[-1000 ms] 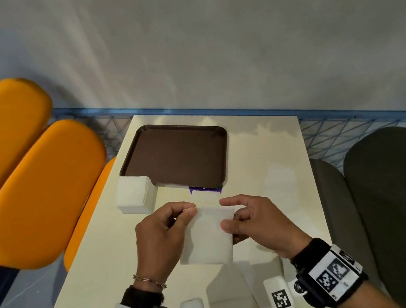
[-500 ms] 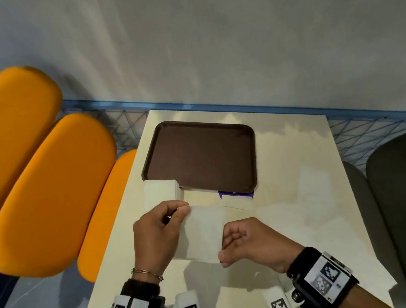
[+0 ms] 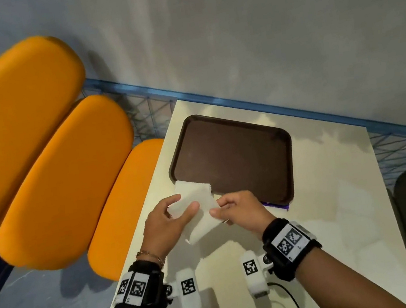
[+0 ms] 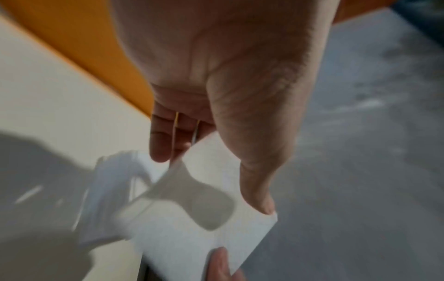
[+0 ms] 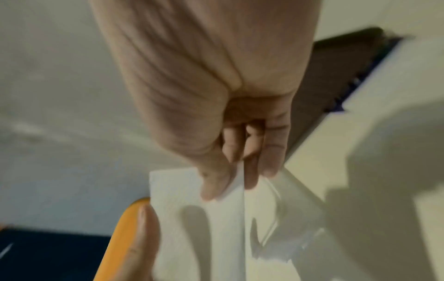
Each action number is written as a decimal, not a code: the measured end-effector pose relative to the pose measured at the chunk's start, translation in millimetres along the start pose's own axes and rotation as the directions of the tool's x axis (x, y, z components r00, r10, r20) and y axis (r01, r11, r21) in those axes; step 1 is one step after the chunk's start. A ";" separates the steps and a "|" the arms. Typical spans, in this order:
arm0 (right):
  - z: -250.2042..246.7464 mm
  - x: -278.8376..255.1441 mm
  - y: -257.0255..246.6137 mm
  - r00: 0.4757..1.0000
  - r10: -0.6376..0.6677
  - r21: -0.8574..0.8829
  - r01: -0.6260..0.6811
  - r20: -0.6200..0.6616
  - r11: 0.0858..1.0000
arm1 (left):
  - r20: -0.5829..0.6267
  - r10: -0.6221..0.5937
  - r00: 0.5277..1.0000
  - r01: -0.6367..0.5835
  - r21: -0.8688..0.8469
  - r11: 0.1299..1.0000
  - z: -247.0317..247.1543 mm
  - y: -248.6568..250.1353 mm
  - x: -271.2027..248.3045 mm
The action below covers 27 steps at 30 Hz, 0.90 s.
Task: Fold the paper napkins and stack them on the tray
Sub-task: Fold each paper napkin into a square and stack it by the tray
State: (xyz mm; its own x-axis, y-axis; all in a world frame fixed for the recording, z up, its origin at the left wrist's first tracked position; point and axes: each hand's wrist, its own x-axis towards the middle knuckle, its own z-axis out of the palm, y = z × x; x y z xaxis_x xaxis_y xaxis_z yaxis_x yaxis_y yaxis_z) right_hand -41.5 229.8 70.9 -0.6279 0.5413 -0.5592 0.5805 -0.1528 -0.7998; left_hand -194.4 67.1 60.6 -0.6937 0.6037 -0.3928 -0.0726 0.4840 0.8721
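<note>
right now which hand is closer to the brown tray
Right. The right hand sits just in front of the tray's near rim, pinching the napkin. The left hand is off toward the tray's near left corner.

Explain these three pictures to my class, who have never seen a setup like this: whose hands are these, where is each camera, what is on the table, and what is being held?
There is no machine here: a person works with two bare hands and wears three cameras. The wide picture comes from a camera on the head, looking down. The two close, blurry pictures come from cameras strapped to the wrists, looking along each hand; the black-and-white patterned bands are on those wrist straps.

On the pale table lies a brown tray, with nothing on it yet. At its near left corner sits a stack of white napkins.

The left hand and the right hand together hold one white napkin above the table. Each pinches an edge between thumb and fingers, which the wrist views show up close. Orange seats stand to the left.
</note>
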 end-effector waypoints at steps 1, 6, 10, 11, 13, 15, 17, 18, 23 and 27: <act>5.3 6.9 2.3 0.999 0.036 0.099 -0.032 -0.040 0.995 | 0.026 -0.088 0.996 0.090 -0.092 0.992 0.2 -5.7 3.4; 28.4 37.3 16.0 0.961 0.259 0.330 -0.215 -0.095 0.919 | -0.083 -0.259 0.962 0.232 -0.243 0.942 9.5 -26.5 21.0; 38.2 55.6 28.9 0.949 0.287 0.295 -0.239 -0.131 0.925 | -0.196 -0.250 0.948 0.213 -0.188 0.959 12.9 -31.9 42.4; 39.2 58.2 29.7 0.949 0.280 0.278 -0.232 -0.146 0.932 | -0.207 -0.237 0.949 0.207 -0.156 0.966 12.8 -32.9 46.7; 40.1 62.9 30.9 0.947 0.272 0.260 -0.223 -0.172 0.939 | -0.210 -0.210 0.955 0.188 -0.116 0.975 12.6 -34.9 52.2; 40.8 66.0 31.8 0.942 0.278 0.241 -0.230 -0.189 0.943 | -0.213 -0.179 0.960 0.169 -0.066 0.983 11.5 -38.5 54.0; 41.1 68.3 34.3 0.937 0.286 0.226 -0.239 -0.202 0.944 | -0.214 -0.147 0.966 0.148 -0.009 0.989 10.4 -41.6 55.1; 41.5 68.7 35.0 0.934 0.290 0.222 -0.244 -0.208 0.944 | -0.217 -0.130 0.968 0.138 0.023 0.990 10.4 -43.4 55.9; 43.3 72.6 38.9 0.931 0.279 0.173 -0.242 -0.235 0.955 | -0.231 -0.114 0.966 0.140 0.099 0.985 10.8 -47.9 60.4; 43.2 71.1 39.2 0.930 0.268 0.127 -0.242 -0.251 0.962 | -0.228 -0.099 0.969 0.132 0.135 0.982 10.3 -53.0 62.2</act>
State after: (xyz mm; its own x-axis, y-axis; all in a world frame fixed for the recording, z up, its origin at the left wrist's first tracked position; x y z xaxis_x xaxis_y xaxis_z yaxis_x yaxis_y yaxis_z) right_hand -85.8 226.5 -9.7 -0.2987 0.6702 -0.6795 0.6445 -0.3834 -0.6615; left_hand -226.3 85.5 -13.0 -0.8284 0.3921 -0.4000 -0.0664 0.6403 0.7653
